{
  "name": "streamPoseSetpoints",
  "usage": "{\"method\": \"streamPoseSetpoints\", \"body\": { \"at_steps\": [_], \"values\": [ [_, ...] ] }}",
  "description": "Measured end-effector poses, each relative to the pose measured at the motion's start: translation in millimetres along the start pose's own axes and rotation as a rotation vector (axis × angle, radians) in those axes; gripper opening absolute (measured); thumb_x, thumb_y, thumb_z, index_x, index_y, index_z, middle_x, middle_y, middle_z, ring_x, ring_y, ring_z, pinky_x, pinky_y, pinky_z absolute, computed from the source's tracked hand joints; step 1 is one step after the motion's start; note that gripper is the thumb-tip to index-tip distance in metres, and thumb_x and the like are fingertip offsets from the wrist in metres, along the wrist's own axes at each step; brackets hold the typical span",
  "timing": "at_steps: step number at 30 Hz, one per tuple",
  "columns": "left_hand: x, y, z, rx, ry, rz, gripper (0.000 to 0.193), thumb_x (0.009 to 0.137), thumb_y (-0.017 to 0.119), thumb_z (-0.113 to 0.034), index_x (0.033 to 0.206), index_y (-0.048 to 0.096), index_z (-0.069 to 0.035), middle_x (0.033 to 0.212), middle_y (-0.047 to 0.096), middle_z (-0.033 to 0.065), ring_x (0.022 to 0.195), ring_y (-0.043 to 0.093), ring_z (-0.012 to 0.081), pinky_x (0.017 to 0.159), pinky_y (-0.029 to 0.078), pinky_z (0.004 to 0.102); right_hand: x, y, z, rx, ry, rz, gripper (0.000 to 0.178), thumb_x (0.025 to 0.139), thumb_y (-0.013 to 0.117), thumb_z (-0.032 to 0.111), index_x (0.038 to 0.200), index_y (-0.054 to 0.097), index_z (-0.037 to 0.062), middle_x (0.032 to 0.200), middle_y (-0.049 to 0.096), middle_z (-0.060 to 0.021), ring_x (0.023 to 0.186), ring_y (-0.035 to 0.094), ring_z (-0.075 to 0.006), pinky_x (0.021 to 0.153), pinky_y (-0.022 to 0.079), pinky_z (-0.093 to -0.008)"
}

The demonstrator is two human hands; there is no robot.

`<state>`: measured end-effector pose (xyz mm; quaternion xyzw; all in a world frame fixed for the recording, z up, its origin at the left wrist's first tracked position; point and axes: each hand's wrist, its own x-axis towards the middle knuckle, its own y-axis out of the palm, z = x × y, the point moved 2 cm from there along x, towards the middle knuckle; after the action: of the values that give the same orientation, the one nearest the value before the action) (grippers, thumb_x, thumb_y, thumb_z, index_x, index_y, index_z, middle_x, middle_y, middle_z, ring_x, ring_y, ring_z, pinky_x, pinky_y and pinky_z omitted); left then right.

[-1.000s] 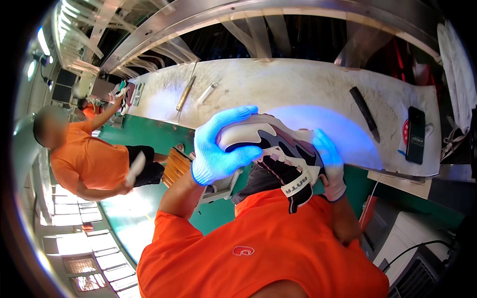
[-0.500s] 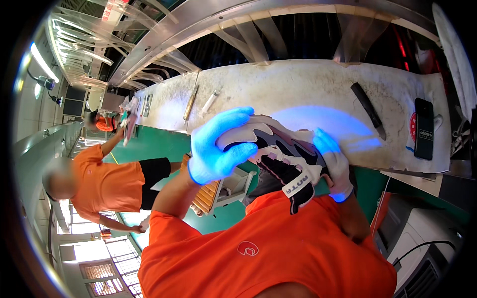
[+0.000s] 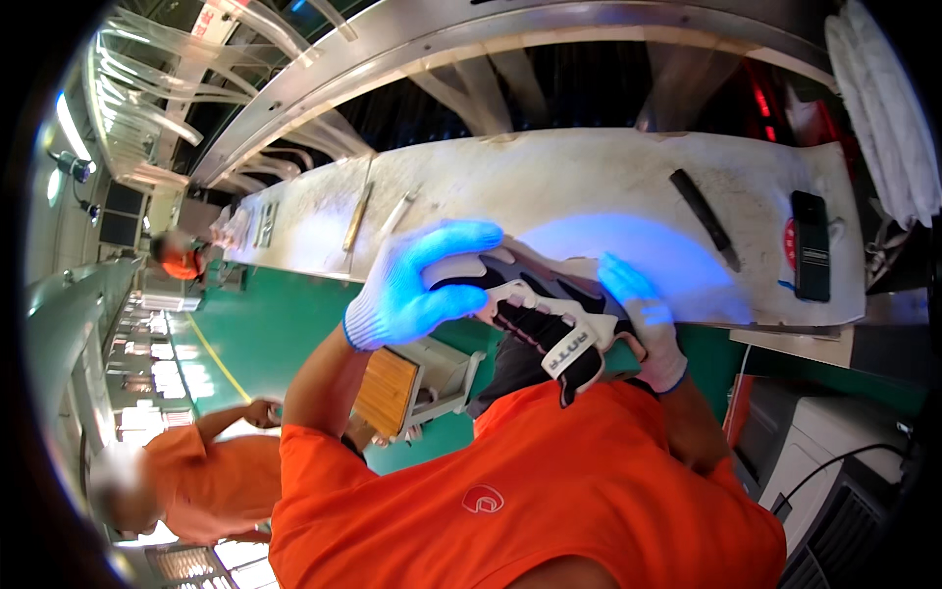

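Observation:
A white, grey and black sports shoe (image 3: pixel 535 304) with black laces is held in front of my chest, by the bench's near edge. Wrapped around its toe end is my left hand (image 3: pixel 417 285), in a white knit glove lit blue, thumb on the near side. My right hand (image 3: pixel 643 319), gloved alike, grips the heel end, its fingers lying along the far side. Blue light falls on both gloves and on the bench behind the shoe. The sole is mostly hidden.
On the pale worktop (image 3: pixel 549 167) lie a black pen-like tool (image 3: pixel 705 218), a phone (image 3: pixel 811 245), a white tube (image 3: pixel 398 212) and a thin brown tool (image 3: pixel 359 216). A metal frame with clear strips stands behind. Co-workers in orange (image 3: pixel 211 481) are at left; a wood-topped stool (image 3: pixel 390 393) stands below.
Both hands have shifted slightly left in view with the shoe still held between them. The nearer co-worker has moved lower in the picture. My view has turned a little.

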<state>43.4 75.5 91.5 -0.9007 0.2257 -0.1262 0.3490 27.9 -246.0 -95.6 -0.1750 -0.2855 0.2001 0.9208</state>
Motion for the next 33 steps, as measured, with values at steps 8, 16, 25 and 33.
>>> {"method": "streamPoseSetpoints", "body": {
  "at_steps": [8, 16, 25, 33],
  "values": [
    [-28, 40, 112, -0.848, -0.435, -0.668, 0.028, 0.092, 0.079, -0.002, 0.118, 0.081, 0.007, 0.114, 0.083, 0.0169, 0.106, 0.079, 0.0248, 0.099, 0.063, 0.0373, 57, 3, -13, 0.564, 0.353, 0.11, 0.095, 0.082, 0.1, 0.028, 0.162, 0.056, 0.0011, 0.164, 0.061, -0.0181, 0.154, 0.057, -0.0332, 0.13, 0.044, -0.0473],
    [-17, 56, 147, -0.6, -0.461, -0.806, 0.037, 0.104, 0.075, -0.028, 0.119, 0.082, 0.005, 0.105, 0.083, 0.0145, 0.102, 0.078, 0.0242, 0.094, 0.059, 0.0357, 96, -19, -56, -0.154, 0.258, -0.605, 0.087, 0.093, 0.091, 0.032, 0.162, 0.052, -0.0032, 0.154, 0.064, -0.0317, 0.143, 0.062, -0.0465, 0.12, 0.05, -0.0509],
    [33, 78, 67, 0.615, -0.379, -0.233, 0.094, 0.078, 0.089, -0.055, 0.156, 0.059, -0.014, 0.129, 0.076, 0.0187, 0.115, 0.077, 0.0403, 0.095, 0.064, 0.0518, 43, -58, -66, -0.704, 0.601, -0.316, 0.069, 0.09, 0.086, 0.026, 0.152, 0.066, 0.0031, 0.12, 0.078, -0.02, 0.107, 0.073, -0.0457, 0.095, 0.059, -0.0532],
    [38, 50, 68, 0.367, -0.49, -0.214, 0.098, 0.072, 0.094, -0.057, 0.154, 0.068, -0.01, 0.122, 0.083, 0.0234, 0.113, 0.081, 0.0388, 0.098, 0.063, 0.0482, 34, -13, -39, 0.082, 0.495, -0.291, 0.029, 0.1, 0.082, 0.026, 0.116, 0.077, 0.0021, 0.081, 0.069, -0.007, 0.072, 0.063, -0.0168, 0.068, 0.053, -0.038]
  ]
}}
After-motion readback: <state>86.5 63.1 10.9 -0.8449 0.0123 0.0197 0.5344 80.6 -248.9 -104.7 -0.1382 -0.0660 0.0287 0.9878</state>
